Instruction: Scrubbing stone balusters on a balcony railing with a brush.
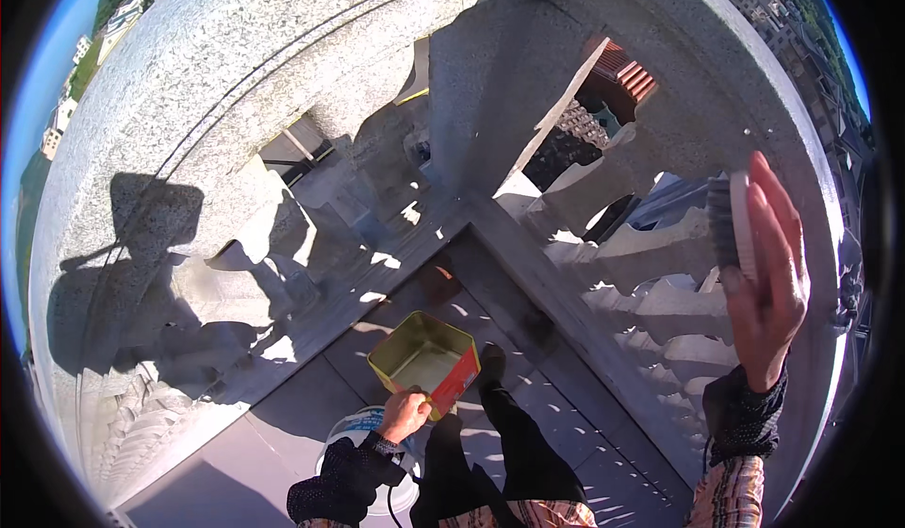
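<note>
My left hand (404,415) grips the rim of an open rectangular tin (452,388), red and yellow outside, with what looks like some liquid in the bottom. The tin is held above the tiled floor, in front of my legs. On the right, my right hand (776,294) is raised and closed around a scrubbing brush (739,227). The brush has a pale back and dark bristles that face left, towards the balusters. It is beside the inner side of the stone balustrade rail (799,174); whether the bristles touch stone I cannot tell.
A white bucket (396,496) with blue print stands on the floor below my left hand. Stone balusters (679,316) line both sides, meeting at a corner post (470,104). A brownish object (440,284) lies near the corner. Roofs and buildings lie beyond the rail.
</note>
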A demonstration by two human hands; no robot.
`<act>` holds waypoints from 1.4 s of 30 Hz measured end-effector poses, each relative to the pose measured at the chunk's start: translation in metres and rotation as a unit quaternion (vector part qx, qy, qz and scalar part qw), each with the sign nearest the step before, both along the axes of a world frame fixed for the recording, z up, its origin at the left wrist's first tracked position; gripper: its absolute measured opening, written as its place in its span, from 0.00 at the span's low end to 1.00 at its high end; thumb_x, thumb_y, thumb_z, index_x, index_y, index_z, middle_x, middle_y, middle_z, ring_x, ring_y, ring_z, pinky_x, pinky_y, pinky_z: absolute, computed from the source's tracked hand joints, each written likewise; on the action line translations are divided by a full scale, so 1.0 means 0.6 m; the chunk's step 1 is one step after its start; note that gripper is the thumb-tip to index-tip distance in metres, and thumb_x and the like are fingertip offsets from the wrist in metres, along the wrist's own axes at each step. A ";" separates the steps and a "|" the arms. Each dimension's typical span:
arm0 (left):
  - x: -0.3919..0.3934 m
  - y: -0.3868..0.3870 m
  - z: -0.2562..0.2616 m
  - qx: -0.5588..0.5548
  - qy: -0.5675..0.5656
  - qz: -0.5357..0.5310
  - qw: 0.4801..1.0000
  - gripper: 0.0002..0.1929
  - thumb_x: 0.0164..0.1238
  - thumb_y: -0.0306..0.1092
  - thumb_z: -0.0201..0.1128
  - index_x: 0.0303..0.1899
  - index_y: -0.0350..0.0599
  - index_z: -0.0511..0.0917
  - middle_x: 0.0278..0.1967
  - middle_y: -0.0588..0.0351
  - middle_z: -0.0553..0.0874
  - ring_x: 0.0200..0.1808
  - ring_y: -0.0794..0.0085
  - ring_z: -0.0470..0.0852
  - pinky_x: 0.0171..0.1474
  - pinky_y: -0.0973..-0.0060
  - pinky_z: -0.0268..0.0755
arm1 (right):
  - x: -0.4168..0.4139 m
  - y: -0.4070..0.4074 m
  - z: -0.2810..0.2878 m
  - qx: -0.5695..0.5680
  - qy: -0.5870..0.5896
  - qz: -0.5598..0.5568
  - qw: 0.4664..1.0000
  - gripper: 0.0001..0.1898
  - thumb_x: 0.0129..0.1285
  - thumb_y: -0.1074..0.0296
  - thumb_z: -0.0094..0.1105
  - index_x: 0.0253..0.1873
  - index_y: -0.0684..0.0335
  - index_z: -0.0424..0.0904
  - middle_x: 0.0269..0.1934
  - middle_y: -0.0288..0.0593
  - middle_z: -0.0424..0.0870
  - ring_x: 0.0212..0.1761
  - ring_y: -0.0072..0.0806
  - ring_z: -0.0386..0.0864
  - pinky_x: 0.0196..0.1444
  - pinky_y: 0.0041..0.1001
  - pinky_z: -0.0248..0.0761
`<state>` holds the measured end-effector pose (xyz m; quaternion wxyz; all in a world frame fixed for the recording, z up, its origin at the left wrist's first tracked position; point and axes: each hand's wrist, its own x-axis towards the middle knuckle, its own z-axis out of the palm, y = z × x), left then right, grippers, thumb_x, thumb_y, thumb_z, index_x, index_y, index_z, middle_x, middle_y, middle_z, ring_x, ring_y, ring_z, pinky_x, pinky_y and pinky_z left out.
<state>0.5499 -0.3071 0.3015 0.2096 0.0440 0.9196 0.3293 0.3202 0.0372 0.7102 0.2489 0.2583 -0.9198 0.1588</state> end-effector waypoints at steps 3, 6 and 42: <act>-0.035 -0.011 0.061 0.017 0.002 -0.016 1.000 0.10 0.63 0.39 0.62 0.35 0.44 0.84 0.34 0.50 0.84 0.33 0.49 0.86 0.38 0.56 0.79 | 0.010 -0.063 -0.172 -0.137 -0.383 0.112 0.907 0.33 0.54 0.71 0.67 0.69 0.57 0.77 0.72 0.56 0.72 0.69 0.44 0.76 0.68 0.35 0.70; -0.060 -0.004 0.105 0.036 -0.003 -0.033 0.999 0.11 0.64 0.42 0.63 0.34 0.45 0.85 0.31 0.51 0.83 0.32 0.51 0.86 0.38 0.57 0.79 | -0.011 -0.057 -0.377 -0.317 -0.661 0.012 0.680 0.23 0.72 0.68 0.56 0.69 0.64 0.75 0.69 0.45 0.76 0.67 0.29 0.76 0.69 0.28 0.68; -0.410 0.168 0.352 0.070 0.102 -0.261 0.957 0.15 0.60 0.45 0.76 0.26 0.44 0.83 0.18 0.53 0.79 0.20 0.55 0.80 0.26 0.65 0.72 | 0.125 -0.034 -0.766 -0.730 -0.588 0.086 0.339 0.25 0.75 0.68 0.57 0.73 0.66 0.68 0.68 0.45 0.75 0.68 0.33 0.75 0.69 0.30 0.70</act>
